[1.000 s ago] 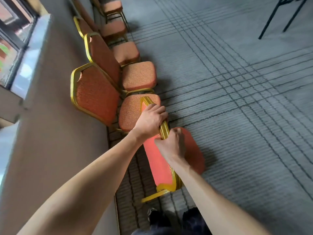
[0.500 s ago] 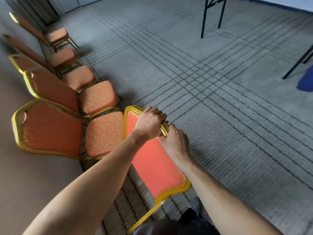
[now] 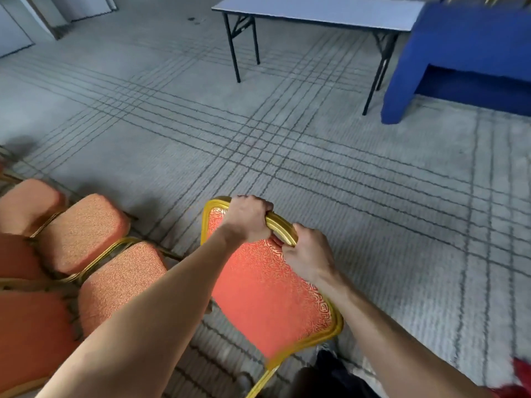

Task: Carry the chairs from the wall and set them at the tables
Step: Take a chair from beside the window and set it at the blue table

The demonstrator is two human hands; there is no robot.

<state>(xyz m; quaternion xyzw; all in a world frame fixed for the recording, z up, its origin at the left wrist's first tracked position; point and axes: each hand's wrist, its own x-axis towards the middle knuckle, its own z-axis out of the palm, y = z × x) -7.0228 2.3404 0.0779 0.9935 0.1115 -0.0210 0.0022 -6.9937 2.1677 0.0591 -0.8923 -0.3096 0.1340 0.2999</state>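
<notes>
Since half a second ago we've swung off the wall row [image 3: 83, 228] toward the folding table [image 3: 316, 12]. Left hand [image 3: 247, 218] and right hand [image 3: 307, 254], fingers curled round its gold top rail, hold the chair [image 3: 267, 297] close before us. Carry step; next, we judge: walk it across, set legs down at table. No containers seen.

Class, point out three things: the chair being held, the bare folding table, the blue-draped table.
held chair [image 3: 267, 297]: head view, on its red patterned backrest.
folding table [image 3: 316, 11]: head view, on its pale tabletop.
blue-draped table [image 3: 474, 44]: head view, on the blue cloth.
</notes>
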